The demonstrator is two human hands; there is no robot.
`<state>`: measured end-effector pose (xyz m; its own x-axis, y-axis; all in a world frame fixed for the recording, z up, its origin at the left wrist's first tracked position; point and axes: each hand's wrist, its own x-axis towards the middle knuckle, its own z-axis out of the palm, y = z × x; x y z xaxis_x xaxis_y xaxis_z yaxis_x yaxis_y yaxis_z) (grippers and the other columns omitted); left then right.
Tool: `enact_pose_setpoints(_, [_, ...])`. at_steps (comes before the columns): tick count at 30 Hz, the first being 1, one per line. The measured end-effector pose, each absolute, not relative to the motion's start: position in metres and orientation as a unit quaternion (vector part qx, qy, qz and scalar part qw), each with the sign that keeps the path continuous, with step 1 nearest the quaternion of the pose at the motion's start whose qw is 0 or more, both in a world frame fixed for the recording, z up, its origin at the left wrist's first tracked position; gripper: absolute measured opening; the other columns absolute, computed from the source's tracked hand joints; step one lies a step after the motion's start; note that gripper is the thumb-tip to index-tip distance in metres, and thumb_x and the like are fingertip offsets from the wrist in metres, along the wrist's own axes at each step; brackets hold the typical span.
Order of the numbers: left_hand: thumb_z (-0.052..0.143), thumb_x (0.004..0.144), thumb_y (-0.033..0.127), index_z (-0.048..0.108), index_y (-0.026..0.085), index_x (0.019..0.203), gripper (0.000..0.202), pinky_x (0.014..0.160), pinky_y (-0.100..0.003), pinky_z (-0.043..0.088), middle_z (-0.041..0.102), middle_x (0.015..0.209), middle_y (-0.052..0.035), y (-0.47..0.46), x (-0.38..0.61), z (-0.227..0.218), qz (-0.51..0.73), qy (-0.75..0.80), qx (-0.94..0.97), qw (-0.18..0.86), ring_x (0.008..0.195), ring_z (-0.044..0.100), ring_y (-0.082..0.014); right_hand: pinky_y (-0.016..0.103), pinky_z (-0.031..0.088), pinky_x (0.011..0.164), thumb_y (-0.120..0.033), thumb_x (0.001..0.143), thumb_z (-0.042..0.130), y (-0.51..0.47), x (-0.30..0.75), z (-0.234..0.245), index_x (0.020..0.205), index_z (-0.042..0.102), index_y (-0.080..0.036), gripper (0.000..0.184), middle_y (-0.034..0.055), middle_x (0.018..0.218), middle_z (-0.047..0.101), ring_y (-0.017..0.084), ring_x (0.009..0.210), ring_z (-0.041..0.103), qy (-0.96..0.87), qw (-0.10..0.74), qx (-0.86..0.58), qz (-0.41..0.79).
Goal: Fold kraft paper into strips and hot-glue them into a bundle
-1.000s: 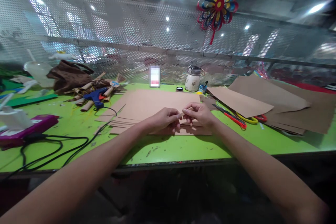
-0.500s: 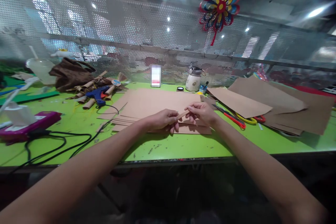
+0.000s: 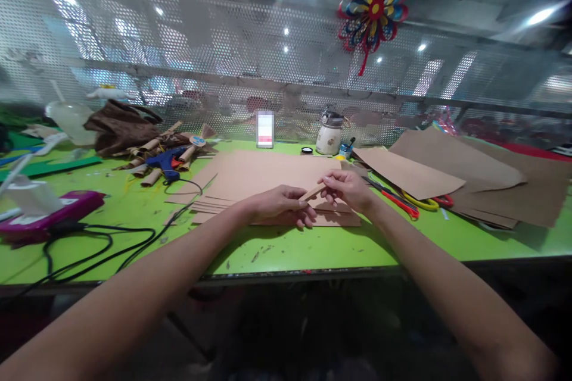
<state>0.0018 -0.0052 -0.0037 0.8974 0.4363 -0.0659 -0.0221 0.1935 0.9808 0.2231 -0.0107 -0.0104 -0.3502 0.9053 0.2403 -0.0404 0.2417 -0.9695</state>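
Pinching one end of a narrow, light-brown paper strip (image 3: 313, 192) between thumb and fingers, the bare left hand (image 3: 283, 202) faces the bare right hand (image 3: 347, 188), whose thumb and fingertips close on the strip's other end. Both grips are narrow, and the strip slants between them, over the front part of a stack of flat, light-brown paper sheets (image 3: 257, 168). That stack lies on a bright green tabletop (image 3: 295, 250). Left of the sheets, a dark blue, gun-shaped tool with a black cord (image 3: 165, 161) rests among rolled brown paper tubes (image 3: 152, 177), near a crumpled dark-brown cloth (image 3: 120, 128). Behind the sheets, a white bottle with a grey lid (image 3: 329, 139) stands upright, well apart from a phone with a lit screen (image 3: 265, 130). Right of the right hand lies a long red-handled tool (image 3: 402, 205), beside larger brown paper sheets (image 3: 456, 158).
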Motion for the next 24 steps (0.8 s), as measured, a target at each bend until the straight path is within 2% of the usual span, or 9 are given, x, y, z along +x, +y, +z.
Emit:
enact_pose_setpoints(4, [0.053,0.087,0.023,0.051,0.012,0.106,0.022,0.072,-0.03,0.048,0.064,0.1,-0.0158,-0.003,0.003,-0.006,0.158,0.162,0.619,0.752,0.084,0.065,-0.0173,0.021,0.045,0.042,-0.035,0.08,0.063,-0.012,0.224,-0.008,0.085,0.06,-0.013,0.023,0.0023,0.064,0.064,0.01,0.046,0.056,-0.646,0.464,-0.321,0.514])
enact_pose_setpoints(9, [0.049,0.089,0.032,0.05,0.012,0.096,0.021,0.054,-0.025,0.047,0.066,0.081,-0.0103,0.001,0.007,-0.007,0.181,0.191,0.681,0.683,0.061,0.064,-0.0135,0.022,0.045,0.043,-0.035,0.079,0.064,-0.012,0.224,-0.008,0.087,0.061,-0.013,0.024,0.0032,0.066,0.066,0.01,0.047,0.056,-0.637,0.48,-0.314,0.515])
enact_pose_setpoints(14, [0.049,0.089,0.034,0.051,0.013,0.097,0.023,0.048,-0.022,0.046,0.066,0.082,-0.0089,0.0,0.006,-0.004,0.194,0.19,0.705,0.655,0.054,0.061,-0.011,0.021,0.042,0.039,-0.035,0.077,0.066,-0.01,0.224,-0.007,0.086,0.063,-0.013,0.024,0.0031,0.063,0.066,0.009,0.043,0.054,-0.62,0.498,-0.315,0.518])
enact_pose_setpoints(19, [0.054,0.086,0.033,0.054,0.012,0.104,0.028,0.057,-0.027,0.051,0.065,0.092,-0.0121,-0.003,0.003,0.001,0.196,0.167,0.701,0.665,0.063,0.064,-0.0133,0.021,0.042,0.037,-0.034,0.075,0.067,-0.009,0.225,-0.007,0.086,0.063,-0.013,0.024,0.0041,0.063,0.068,0.01,0.04,0.054,-0.605,0.504,-0.322,0.526])
enact_pose_setpoints(24, [0.057,0.084,0.021,0.055,0.012,0.113,0.031,0.077,-0.034,0.05,0.06,0.113,-0.018,-0.007,-0.001,0.009,0.184,0.13,0.677,0.701,0.096,0.063,-0.0236,0.02,0.04,0.037,-0.033,0.075,0.067,-0.008,0.228,-0.008,0.085,0.063,-0.013,0.023,0.0037,0.062,0.067,0.009,0.039,0.053,-0.598,0.5,-0.317,0.54])
